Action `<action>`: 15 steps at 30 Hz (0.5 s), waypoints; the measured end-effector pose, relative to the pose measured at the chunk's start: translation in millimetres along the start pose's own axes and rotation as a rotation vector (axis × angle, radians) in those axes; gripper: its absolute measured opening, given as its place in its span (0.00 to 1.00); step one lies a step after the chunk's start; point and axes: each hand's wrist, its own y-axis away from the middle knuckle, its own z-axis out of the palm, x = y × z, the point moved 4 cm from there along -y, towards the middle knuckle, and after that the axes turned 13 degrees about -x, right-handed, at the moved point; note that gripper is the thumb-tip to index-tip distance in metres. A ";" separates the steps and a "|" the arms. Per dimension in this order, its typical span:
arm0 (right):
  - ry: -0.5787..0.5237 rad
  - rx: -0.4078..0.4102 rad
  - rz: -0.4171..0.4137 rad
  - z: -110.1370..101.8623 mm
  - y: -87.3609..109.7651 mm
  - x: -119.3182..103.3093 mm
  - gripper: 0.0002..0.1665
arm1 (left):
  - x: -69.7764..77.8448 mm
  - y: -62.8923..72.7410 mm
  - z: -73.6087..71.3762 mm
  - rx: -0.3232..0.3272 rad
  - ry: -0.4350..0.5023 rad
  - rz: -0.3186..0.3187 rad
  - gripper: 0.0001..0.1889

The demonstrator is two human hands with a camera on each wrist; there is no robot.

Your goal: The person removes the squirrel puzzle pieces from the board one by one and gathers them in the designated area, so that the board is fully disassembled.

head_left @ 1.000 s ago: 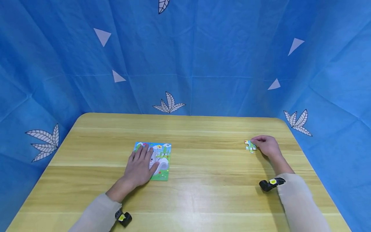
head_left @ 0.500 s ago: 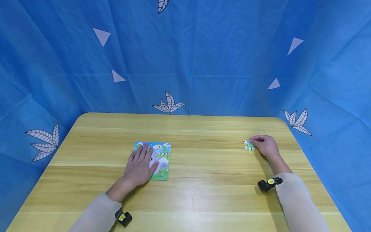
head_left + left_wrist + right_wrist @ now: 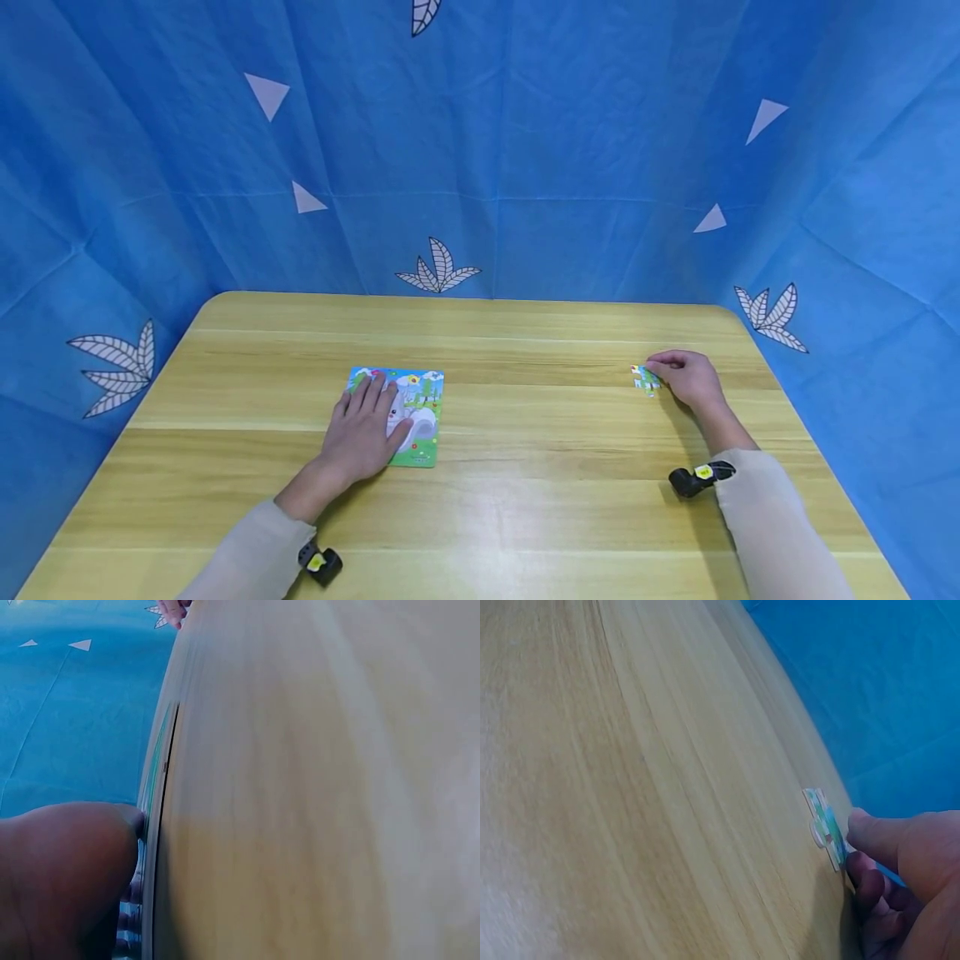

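On the left side of the table lies a square picture puzzle [image 3: 424, 423] showing a white animal among trees and flowers. My left hand [image 3: 361, 429] rests flat across its left part, fingers straight, covering much of the picture. In the left wrist view the thumb [image 3: 82, 847] lies along the edge of the puzzle [image 3: 156, 776]. Over at the right, my right hand [image 3: 692, 379] pinches a jigsaw piece [image 3: 646, 380] by its right edge between thumb and fingers. That piece [image 3: 826, 825] is green and white, with a knob sticking out, in the right wrist view.
A wooden table [image 3: 525, 500] with rounded far corners spreads beneath both hands. Blue cloth [image 3: 570, 150] printed with white leaves and triangles hangs behind it and at both sides. Small black cameras [image 3: 321, 564] sit on the wrists.
The right hand and its jigsaw piece have shifted very slightly left. The left hand stays on the puzzle.
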 end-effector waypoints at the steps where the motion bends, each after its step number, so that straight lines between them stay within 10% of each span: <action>1: -0.003 -0.002 0.000 0.1 0.2 0.3 0.25 | 0.0 -0.1 -0.3 0.004 -0.005 0.002 0.37; 15: -0.024 0.006 -0.119 6.2 14.7 -44.2 0.27 | -5.8 -0.9 -5.0 0.096 0.021 0.027 0.37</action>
